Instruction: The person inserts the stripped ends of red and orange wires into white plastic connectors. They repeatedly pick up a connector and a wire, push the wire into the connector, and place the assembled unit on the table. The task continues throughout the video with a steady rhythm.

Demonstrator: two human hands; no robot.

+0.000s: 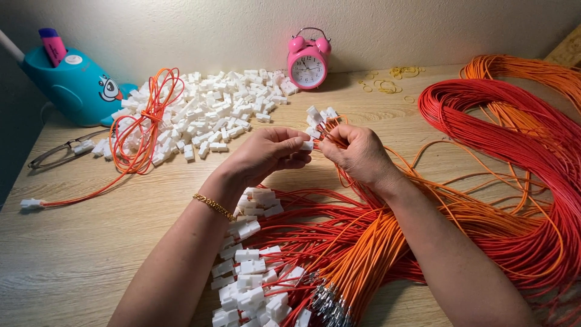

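Only one view here, the head camera looking down at a pale wood-grain tabletop [91,242].

The left hand [266,154] has its fingers curled nearly closed, pinching a small white plastic connector housing [307,145] right at the fingertips. The right hand [357,151] is also pinched tight, on the ends of a few thin orange wires [330,128], held just beside that housing so the tips line up with its openings, I'd guess. A few more white housings sit just above both sets of fingertips, already on wire ends.

Below the wrists, a bundle of red and orange wires with white housings fitted [254,284] fans toward the camera. Right of the right-hand fingers lies a big coil of red and orange wire [514,157], running off the frame edge, so it's cramped that side. Up and left of the left fingers there's a heap of loose white housings [212,109], easy reach, with a small orange wire loop [145,121] on it. Beyond the fingertips stand a pink twin-bell alarm clock [307,60] and some yellow rubber bands [390,82]. Far left: a teal plastic holder [72,85] and glasses [60,151]. Most bare wood is lower left.
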